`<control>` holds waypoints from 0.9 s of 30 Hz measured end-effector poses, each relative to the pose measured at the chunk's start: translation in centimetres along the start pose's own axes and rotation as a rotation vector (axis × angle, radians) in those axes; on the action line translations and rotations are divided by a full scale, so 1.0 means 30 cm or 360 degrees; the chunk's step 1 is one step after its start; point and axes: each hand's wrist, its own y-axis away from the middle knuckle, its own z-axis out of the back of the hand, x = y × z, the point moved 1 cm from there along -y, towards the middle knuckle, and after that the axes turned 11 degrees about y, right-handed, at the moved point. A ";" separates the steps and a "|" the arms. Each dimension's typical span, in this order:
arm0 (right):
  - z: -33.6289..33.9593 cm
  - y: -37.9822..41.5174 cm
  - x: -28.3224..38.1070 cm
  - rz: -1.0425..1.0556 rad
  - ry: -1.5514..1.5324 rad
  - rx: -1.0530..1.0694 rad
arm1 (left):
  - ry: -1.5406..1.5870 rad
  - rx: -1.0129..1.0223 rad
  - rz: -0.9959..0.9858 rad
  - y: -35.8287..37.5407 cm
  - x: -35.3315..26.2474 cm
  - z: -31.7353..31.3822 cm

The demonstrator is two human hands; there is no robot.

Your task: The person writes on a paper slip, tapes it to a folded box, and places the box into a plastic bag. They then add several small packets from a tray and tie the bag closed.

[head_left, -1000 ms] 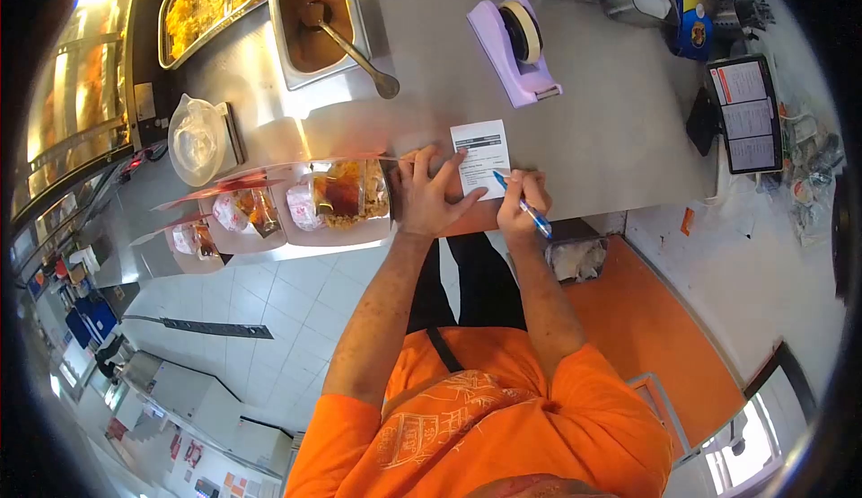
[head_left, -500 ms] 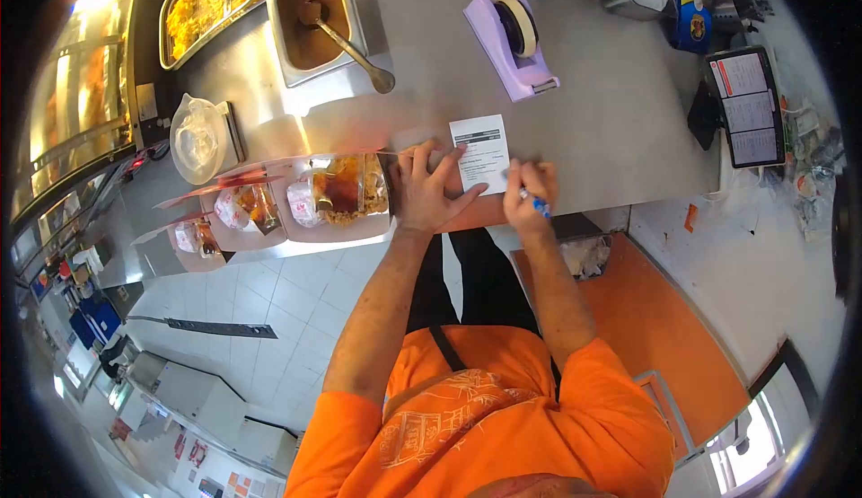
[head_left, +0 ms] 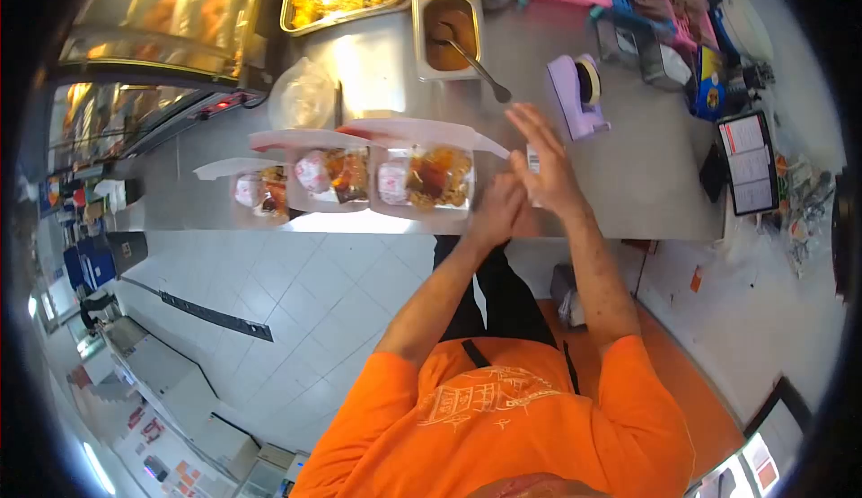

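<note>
Right hand (head_left: 552,179) over printed slip (head_left: 533,158) on worktop (head_left: 651,179), fingers extended, unclenched. Left hand (head_left: 496,212) nearer open meal box (head_left: 422,214), which sits just beside, leftward; left fingers curled, grasp unclear.

Pale square tiles spread over the floor (head_left: 314,305) below the steel tabletop (head_left: 646,175), and there's an orange panel (head_left: 660,386) low by the white wall (head_left: 687,255). Warm light glows inside the glass cabinet (head_left: 166,13); over at lower left, white cupboards (head_left: 166,368) stand near a bright light strip (head_left: 99,468).
</note>
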 end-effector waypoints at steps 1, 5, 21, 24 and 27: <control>0.011 -0.032 0.101 0.0051 -0.0153 0.0069 | -0.0013 0.0020 -0.0029 0.082 -0.042 0.011; -0.136 -0.030 0.242 0.0133 0.0649 0.0667 | 0.0273 -0.0193 0.0074 0.348 -0.166 0.173; -0.080 0.267 0.076 -0.0046 0.0502 0.0519 | -0.0373 -0.0579 0.0597 0.061 -0.075 0.352; -0.138 0.243 0.002 -0.0277 0.0208 0.0489 | -0.0504 -0.0593 0.0740 0.034 -0.080 0.301; -0.244 0.231 0.020 -0.0581 0.0080 -0.0078 | -0.0479 -0.0422 0.0802 0.019 -0.121 0.296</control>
